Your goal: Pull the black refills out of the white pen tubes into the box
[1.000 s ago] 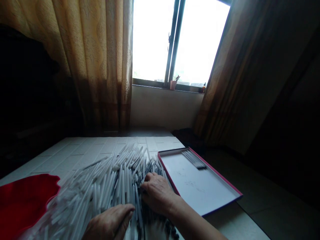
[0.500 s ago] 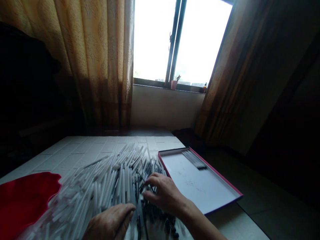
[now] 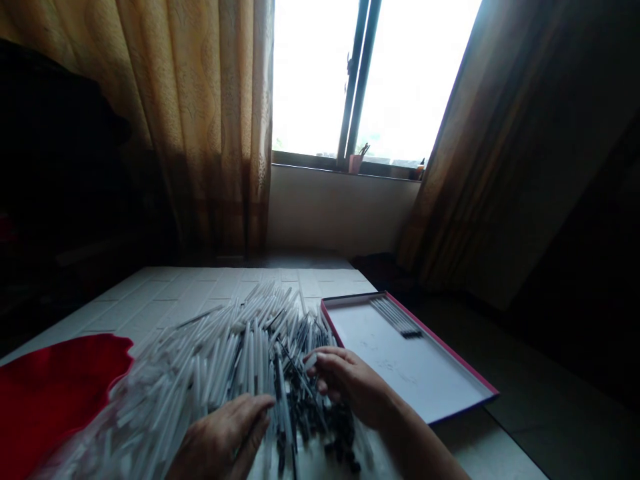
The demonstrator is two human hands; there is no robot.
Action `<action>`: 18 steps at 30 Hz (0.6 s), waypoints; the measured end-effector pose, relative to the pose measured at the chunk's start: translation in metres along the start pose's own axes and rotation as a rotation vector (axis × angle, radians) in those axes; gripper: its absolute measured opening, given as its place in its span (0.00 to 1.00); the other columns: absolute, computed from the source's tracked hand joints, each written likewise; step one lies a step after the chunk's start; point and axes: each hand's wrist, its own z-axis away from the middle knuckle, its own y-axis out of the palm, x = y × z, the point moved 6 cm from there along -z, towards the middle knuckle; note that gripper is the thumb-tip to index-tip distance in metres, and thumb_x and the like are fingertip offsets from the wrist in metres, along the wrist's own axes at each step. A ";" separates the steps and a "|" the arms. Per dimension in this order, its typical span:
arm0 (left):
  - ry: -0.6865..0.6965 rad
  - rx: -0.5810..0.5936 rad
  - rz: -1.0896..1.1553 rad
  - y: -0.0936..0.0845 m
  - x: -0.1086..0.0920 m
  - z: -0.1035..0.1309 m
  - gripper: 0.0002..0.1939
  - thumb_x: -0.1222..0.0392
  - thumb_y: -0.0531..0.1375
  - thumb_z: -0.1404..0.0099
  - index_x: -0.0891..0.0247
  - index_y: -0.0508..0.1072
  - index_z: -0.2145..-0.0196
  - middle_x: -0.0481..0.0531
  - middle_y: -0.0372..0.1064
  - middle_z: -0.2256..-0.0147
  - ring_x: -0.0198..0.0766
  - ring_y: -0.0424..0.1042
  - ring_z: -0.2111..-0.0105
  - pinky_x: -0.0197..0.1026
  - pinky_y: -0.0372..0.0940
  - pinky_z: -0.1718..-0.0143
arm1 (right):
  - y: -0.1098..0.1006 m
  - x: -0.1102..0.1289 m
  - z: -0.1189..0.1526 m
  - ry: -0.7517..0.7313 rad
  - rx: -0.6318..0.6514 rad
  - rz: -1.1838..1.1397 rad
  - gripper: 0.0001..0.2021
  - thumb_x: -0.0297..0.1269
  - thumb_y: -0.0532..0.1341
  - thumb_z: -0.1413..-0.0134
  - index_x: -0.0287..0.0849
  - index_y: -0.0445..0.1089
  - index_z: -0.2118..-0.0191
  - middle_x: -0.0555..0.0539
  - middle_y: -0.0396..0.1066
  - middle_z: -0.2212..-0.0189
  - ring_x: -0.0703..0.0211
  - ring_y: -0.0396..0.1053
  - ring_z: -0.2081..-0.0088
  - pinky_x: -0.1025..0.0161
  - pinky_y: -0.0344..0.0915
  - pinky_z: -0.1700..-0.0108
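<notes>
A large heap of clear, pale pen barrels [image 3: 200, 363] covers the table in front of me. Thin dark pen refills [image 3: 307, 333] lie at its right side, and small black pen caps [image 3: 340, 433] are scattered nearer to me. My left hand [image 3: 223, 433] is low over the front of the barrels, thumb and fingers drawn together; what lies between them is hidden. Above the refills, my right hand [image 3: 350, 381] pinches a small whitish translucent piece [image 3: 311, 362] between thumb and fingertips; its kind is unclear.
To the right lies a shallow white tray [image 3: 380, 367] with a pink-red rim, holding a row of pens [image 3: 395, 317] with dark ends. Red cloth-like material [image 3: 65, 387] lies at the left. The white brick-patterned table [image 3: 175, 287] ends before a curtained window.
My right hand has lifted slightly and moved right from the refills, its fingers now closed round a small whitish piece. My left hand stays nearly in place. The view has shifted slightly.
</notes>
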 end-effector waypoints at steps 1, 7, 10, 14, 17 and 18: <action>-0.004 -0.018 0.001 -0.002 0.000 0.000 0.14 0.51 0.50 0.23 0.54 0.70 0.48 0.47 0.80 0.58 0.34 0.81 0.58 0.28 0.72 0.57 | 0.005 0.001 0.003 0.013 0.028 -0.039 0.22 0.54 0.64 0.55 0.38 0.75 0.63 0.47 0.74 0.69 0.68 0.63 0.76 0.71 0.49 0.77; 0.037 -0.059 0.055 -0.007 -0.008 -0.003 0.16 0.51 0.55 0.25 0.54 0.69 0.43 0.51 0.76 0.55 0.35 0.80 0.59 0.30 0.73 0.58 | 0.046 -0.009 0.017 0.097 0.274 -0.040 0.15 0.40 0.66 0.56 0.39 0.78 0.62 0.53 0.72 0.76 0.70 0.60 0.79 0.70 0.50 0.77; 0.054 -0.038 0.169 -0.006 -0.012 -0.004 0.11 0.55 0.55 0.25 0.55 0.72 0.48 0.50 0.75 0.61 0.34 0.80 0.63 0.29 0.73 0.62 | 0.059 -0.017 0.020 0.080 0.340 0.024 0.12 0.38 0.63 0.51 0.39 0.79 0.62 0.55 0.68 0.80 0.71 0.57 0.81 0.71 0.50 0.77; 0.020 -0.045 0.228 -0.007 -0.014 -0.006 0.09 0.55 0.54 0.25 0.56 0.74 0.53 0.49 0.75 0.63 0.33 0.80 0.66 0.28 0.73 0.63 | 0.057 -0.013 0.023 0.060 0.394 0.064 0.15 0.43 0.63 0.49 0.39 0.79 0.61 0.53 0.70 0.77 0.70 0.58 0.79 0.71 0.51 0.77; -0.014 -0.071 0.187 -0.008 -0.015 -0.006 0.11 0.53 0.52 0.23 0.55 0.72 0.55 0.48 0.77 0.63 0.32 0.81 0.65 0.26 0.73 0.63 | 0.034 0.001 0.020 -0.052 0.274 0.158 0.15 0.45 0.62 0.48 0.39 0.78 0.62 0.50 0.72 0.72 0.66 0.64 0.75 0.68 0.59 0.72; -0.031 -0.075 0.170 -0.008 -0.014 -0.005 0.11 0.53 0.51 0.23 0.55 0.72 0.55 0.48 0.78 0.63 0.32 0.81 0.65 0.26 0.73 0.63 | 0.022 0.006 0.019 -0.110 0.176 0.236 0.14 0.44 0.61 0.47 0.39 0.78 0.63 0.49 0.73 0.72 0.63 0.67 0.73 0.66 0.61 0.70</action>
